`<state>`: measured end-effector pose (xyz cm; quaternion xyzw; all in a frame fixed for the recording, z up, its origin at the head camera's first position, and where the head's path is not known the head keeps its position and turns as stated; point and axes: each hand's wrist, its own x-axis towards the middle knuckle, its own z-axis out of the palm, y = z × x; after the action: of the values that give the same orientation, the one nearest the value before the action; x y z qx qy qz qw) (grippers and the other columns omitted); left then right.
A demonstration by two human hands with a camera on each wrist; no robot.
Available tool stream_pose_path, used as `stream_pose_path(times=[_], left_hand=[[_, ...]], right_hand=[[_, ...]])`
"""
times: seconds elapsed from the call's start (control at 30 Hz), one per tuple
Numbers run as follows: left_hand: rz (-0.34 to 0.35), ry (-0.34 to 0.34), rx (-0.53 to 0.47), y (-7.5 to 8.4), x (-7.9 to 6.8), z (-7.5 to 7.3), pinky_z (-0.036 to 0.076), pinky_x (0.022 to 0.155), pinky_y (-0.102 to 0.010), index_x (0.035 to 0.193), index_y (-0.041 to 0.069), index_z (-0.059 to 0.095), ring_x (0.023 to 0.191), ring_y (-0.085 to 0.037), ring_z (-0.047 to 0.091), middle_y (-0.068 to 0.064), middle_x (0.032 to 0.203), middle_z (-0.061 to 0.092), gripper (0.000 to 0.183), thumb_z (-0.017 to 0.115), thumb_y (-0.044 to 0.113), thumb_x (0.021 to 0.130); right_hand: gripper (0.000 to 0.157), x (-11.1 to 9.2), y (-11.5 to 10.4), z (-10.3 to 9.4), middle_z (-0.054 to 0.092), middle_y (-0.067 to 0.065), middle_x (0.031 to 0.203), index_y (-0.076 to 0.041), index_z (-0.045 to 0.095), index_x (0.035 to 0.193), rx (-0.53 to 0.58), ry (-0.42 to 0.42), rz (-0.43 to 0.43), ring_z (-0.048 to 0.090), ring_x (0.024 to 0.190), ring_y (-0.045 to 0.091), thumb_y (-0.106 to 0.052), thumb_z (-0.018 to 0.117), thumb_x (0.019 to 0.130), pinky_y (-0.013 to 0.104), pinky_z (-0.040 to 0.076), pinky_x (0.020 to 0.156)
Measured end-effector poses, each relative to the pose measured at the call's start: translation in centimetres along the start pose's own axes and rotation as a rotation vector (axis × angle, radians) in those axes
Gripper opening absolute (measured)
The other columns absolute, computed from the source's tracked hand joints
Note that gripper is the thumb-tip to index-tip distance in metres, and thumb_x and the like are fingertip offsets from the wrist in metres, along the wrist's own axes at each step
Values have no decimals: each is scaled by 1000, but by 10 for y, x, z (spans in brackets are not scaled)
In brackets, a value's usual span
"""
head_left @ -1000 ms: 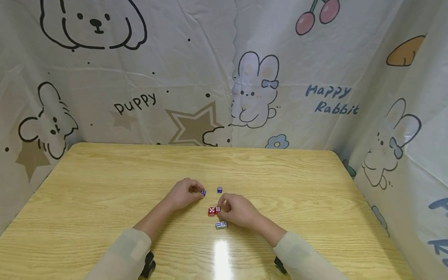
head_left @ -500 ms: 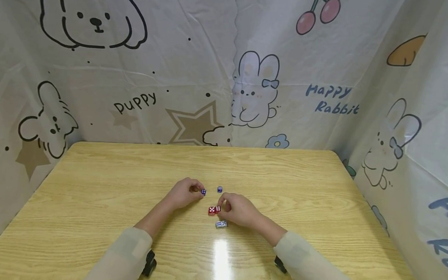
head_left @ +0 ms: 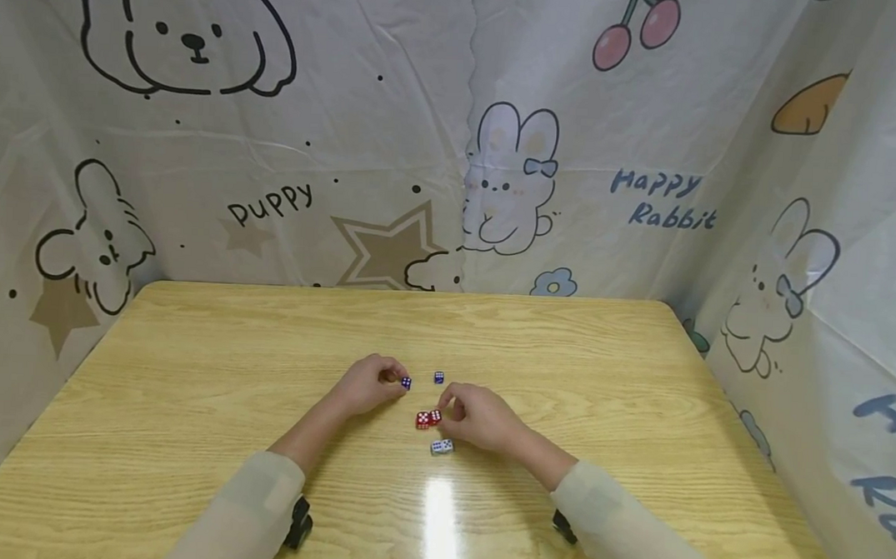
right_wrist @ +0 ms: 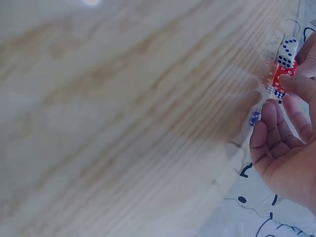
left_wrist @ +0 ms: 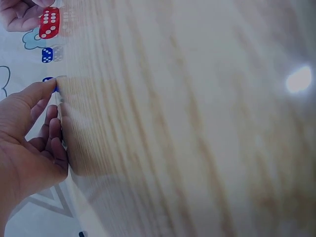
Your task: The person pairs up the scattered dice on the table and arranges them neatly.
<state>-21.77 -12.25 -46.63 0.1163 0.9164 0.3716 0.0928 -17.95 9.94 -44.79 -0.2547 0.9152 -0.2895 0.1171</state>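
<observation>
Near the table's middle my left hand (head_left: 368, 386) pinches a blue die (head_left: 406, 384) between thumb and fingertips, right at the tabletop. A second blue die (head_left: 439, 377) sits a short way to its right. My right hand (head_left: 483, 419) has thumb and forefinger at the right-hand one of two red dice (head_left: 435, 416); the other red die (head_left: 423, 420) lies against its left side. In the right wrist view, the thumb (right_wrist: 296, 85) overlaps the red dice (right_wrist: 285, 74). Two white dice (head_left: 442, 447) with blue dots stand side by side nearer the front.
The wood-grain table (head_left: 186, 435) spreads out around the dice. Behind it and along both sides hangs a printed cloth (head_left: 394, 144). Black wrist devices (head_left: 298, 523) show under both sleeves. A bright glare strip (head_left: 441, 521) lies on the front of the tabletop.
Hardly anything differs. Both hands stay at the same dice, and the right fingertips sit a trace further right against the red die. The head view has shifted slightly.
</observation>
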Motion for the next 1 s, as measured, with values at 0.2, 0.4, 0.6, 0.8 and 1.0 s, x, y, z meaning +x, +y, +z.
stream_pose_path(times=[0.2, 0.4, 0.6, 0.8, 1.0], left_hand=[[-5, 2, -4, 0, 0, 0, 45, 80, -33, 92, 13, 68, 87, -15, 51, -2, 91, 58, 11, 70, 17, 82], [-14, 4, -12, 2, -1, -1, 44, 80, -32, 92, 13, 68, 86, -14, 51, -1, 90, 58, 12, 71, 18, 82], [-29, 4, -27, 3, -2, -2, 44, 80, -31, 92, 12, 69, 86, -15, 51, -1, 89, 58, 13, 72, 18, 81], [-25, 8, -30, 2, -1, -2, 44, 80, -32, 93, 12, 69, 86, -15, 51, -2, 90, 58, 13, 72, 18, 81], [-23, 9, -45, 3, -2, -1, 44, 79, -31, 93, 11, 69, 86, -15, 51, -2, 90, 58, 14, 71, 17, 81]], right_hand=[[18, -1, 3, -4, 56, -7, 70, -13, 62, 100, -7, 10, 13, 49, 60, 6, -20, 67, 85, 22, 42, 55], [16, 0, 6, -9, 56, -5, 73, -14, 63, 97, -40, 48, 47, 49, 63, 9, -20, 69, 84, 22, 41, 55], [12, 2, 9, -11, 57, -3, 76, -13, 64, 94, -37, 76, 79, 49, 66, 10, -19, 68, 85, 23, 42, 57], [11, 6, 10, -12, 56, -2, 77, -13, 64, 94, -36, 105, 118, 49, 66, 11, -21, 66, 86, 24, 42, 57], [12, 11, 14, -11, 56, -2, 77, -12, 64, 96, -62, 124, 137, 49, 66, 11, -21, 64, 88, 24, 41, 57]])
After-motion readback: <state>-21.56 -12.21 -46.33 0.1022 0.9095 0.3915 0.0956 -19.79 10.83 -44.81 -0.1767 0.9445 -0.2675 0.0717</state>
